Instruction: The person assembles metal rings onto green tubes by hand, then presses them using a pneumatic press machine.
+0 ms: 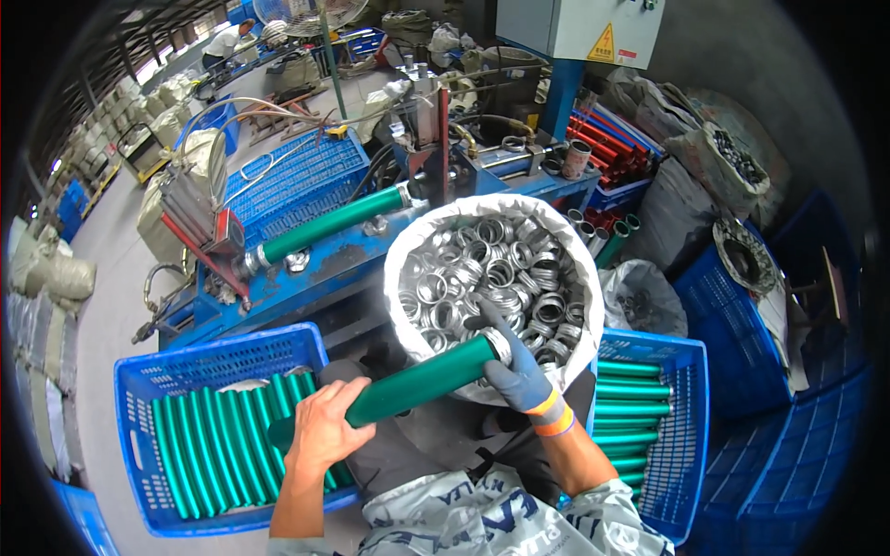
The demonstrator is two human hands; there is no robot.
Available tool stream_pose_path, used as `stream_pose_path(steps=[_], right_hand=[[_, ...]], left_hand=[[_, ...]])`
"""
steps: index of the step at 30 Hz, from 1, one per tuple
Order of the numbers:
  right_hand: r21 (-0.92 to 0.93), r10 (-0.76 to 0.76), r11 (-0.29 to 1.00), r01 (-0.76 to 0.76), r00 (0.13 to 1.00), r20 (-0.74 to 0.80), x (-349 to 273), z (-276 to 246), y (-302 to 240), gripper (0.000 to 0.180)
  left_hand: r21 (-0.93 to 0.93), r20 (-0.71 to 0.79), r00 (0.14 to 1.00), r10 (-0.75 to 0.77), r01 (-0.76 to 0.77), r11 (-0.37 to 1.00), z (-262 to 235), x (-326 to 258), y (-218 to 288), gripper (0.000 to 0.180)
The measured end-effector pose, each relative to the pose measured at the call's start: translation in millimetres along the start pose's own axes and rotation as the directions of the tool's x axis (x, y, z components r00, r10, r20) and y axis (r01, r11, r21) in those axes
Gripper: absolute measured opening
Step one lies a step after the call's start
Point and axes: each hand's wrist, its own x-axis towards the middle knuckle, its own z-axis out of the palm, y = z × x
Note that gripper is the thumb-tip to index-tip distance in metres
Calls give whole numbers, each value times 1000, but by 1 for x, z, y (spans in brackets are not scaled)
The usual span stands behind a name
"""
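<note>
Two hands on one green tube (422, 381), held over lap. Bare left hand (322, 428) wrapped around lower end; gloved right hand (516, 366) pinches metal ring (499, 344) at upper end, beside sack of rings (491, 278).

A blue machine (371, 250) stands ahead, a green tube (329, 225) clamped along it. A blue crate (139, 435) of green tubes sits at the left and another blue crate (681, 417) at the right. Red tubes (612, 148) lie behind the machine, beside grey sacks (714, 167). A grey cabinet (575, 28) stands above.
</note>
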Motion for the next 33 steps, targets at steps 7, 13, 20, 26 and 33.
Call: stream_pose_path(steps=[7,13,20,26,33], right_hand=[[-331,-91,938,103,995,52,0,-1,-10,88],[-212,-46,977,41,999,-20,3,2,11,87],[-316,-107,941,123,992,69,34,-22,1,75],[-939,-97,321,-122,982,-160,58,-67,55,40],[-953,-34,299,-57,997,-70,48,-61,67,30]], left_hand=[[27,5,1000,22,-22,999,3,-4,-5,64],[24,0,1000,10,-10,1000,15,-5,-6,65],[-93,-87,987,-133,125,988,11,-16,-4,68],[-802,-112,926,-361,130,583,1,-19,-12,68],[-965,-226,863,-451,-135,225,27,-11,-1,66]])
